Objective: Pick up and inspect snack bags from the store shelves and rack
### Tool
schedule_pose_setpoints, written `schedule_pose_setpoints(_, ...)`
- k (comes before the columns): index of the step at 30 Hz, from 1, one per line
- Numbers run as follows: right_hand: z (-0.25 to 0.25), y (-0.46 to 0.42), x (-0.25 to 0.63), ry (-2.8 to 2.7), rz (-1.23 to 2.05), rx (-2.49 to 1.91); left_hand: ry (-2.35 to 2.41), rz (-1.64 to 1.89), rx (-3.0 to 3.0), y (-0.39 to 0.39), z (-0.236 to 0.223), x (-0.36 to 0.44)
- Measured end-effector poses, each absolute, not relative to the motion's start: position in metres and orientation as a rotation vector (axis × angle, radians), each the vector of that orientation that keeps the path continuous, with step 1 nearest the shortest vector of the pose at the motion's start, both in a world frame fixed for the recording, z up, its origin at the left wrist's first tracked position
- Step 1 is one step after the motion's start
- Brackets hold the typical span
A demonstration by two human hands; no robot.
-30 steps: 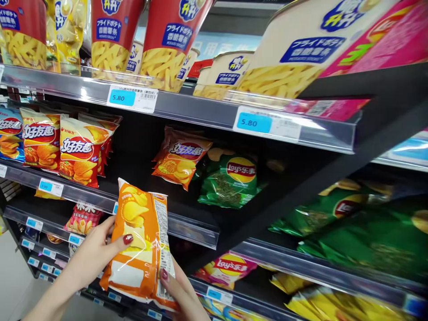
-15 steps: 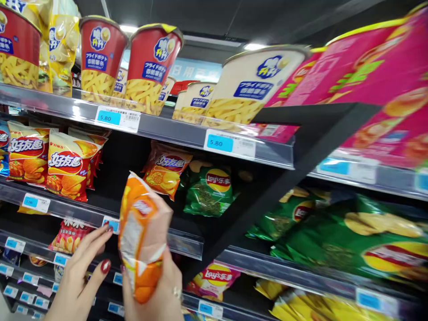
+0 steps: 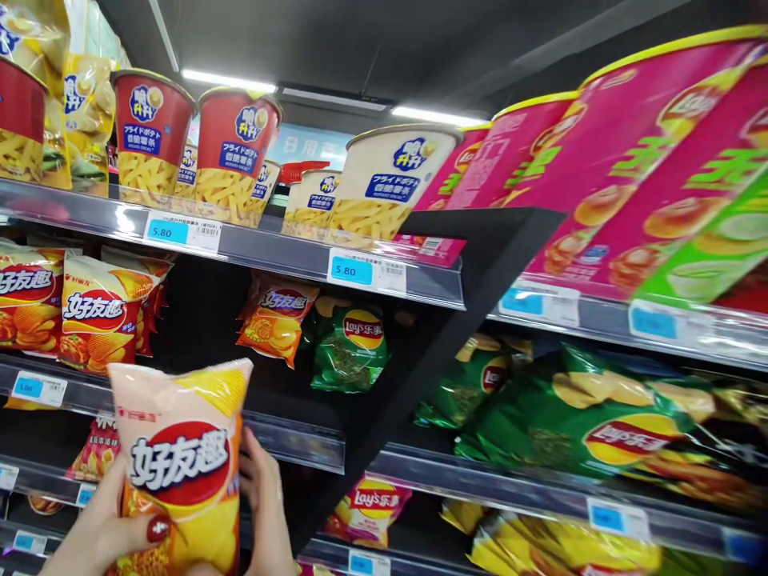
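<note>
An orange and yellow chip bag (image 3: 183, 468) with a red oval logo faces me at the lower left, held upright in front of the shelves. My left hand (image 3: 102, 532) grips its lower left edge, thumb with a red nail on the front. My right hand (image 3: 267, 496) holds the bag's right edge from behind, fingers pointing up. Behind the bag runs the middle shelf (image 3: 294, 440) with its price rail.
Matching orange chip bags (image 3: 99, 316) stand on the shelf at left, another orange bag (image 3: 277, 316) and a green Lay's bag (image 3: 351, 348) deeper in. Red and cream potato-stick cups (image 3: 234, 152) line the upper shelf. Pink boxes (image 3: 630, 160) and green bags (image 3: 600, 424) fill the right.
The bag has turned from its back to its front logo side. My left hand let go and then took the bag again. The view tilted upward and to the right.
</note>
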State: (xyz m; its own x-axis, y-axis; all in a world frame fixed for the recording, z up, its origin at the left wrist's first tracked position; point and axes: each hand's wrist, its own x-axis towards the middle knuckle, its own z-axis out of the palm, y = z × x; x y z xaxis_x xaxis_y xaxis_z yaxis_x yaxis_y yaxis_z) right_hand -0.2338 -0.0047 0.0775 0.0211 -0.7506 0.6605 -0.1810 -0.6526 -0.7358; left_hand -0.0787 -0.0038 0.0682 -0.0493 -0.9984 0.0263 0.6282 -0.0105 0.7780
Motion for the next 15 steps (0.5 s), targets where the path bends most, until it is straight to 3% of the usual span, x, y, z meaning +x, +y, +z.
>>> schedule_pose_setpoints(2, 0.076, -0.011, -0.233, 0.783, -1.496, -1.619, -0.914, -1.428, 0.68, -0.008, 0.063, -0.086)
schedule_pose_setpoints(4, 0.078, -0.02, -0.234, 0.672, -1.382, -1.432, -1.177, -1.134, 0.812, -0.013, 0.062, -0.084)
schedule_pose_setpoints(7, 0.097, -0.048, -0.255, 0.736, -1.497, -1.267, -1.457, -0.318, 1.059, -0.025, 0.074, -0.055)
schedule_pose_setpoints(10, 0.132, -0.098, -0.289, 0.827, -1.656, -1.242, -1.321, 0.359, 1.292, -0.043, 0.104, -0.003)
schedule_pose_setpoints(12, 0.153, -0.136, -0.308, 0.974, -1.679, -1.33, -1.263, 0.513, 1.43, -0.06, 0.126, 0.031)
schedule_pose_setpoints(15, 0.168, -0.179, -0.322, 1.055, -1.712, -1.337, -1.292, 0.382, 1.567, -0.086, 0.145, 0.066)
